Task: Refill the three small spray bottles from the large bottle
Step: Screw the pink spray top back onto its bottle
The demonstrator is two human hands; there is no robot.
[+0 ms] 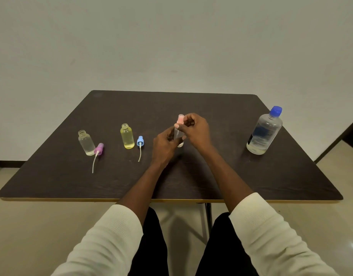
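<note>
A small clear spray bottle point(179, 134) stands mid-table; my left hand point(165, 145) grips its body and my right hand point(195, 129) pinches its pink spray top point(180, 118). To the left stands a yellow bottle point(127, 136), uncapped, with its blue spray top point(140, 141) and tube lying beside it. Farther left a clear bottle point(86, 143) stands uncapped, a purple spray top point(99, 149) lying against it. The large bottle point(264, 132) with a blue cap stands at the right, a little liquid in its bottom.
The dark table point(191, 176) has its near edge just above my knees. A table leg point(208, 220) shows below. A plain wall is behind; a dark doorway edge point(351, 136) sits at far right.
</note>
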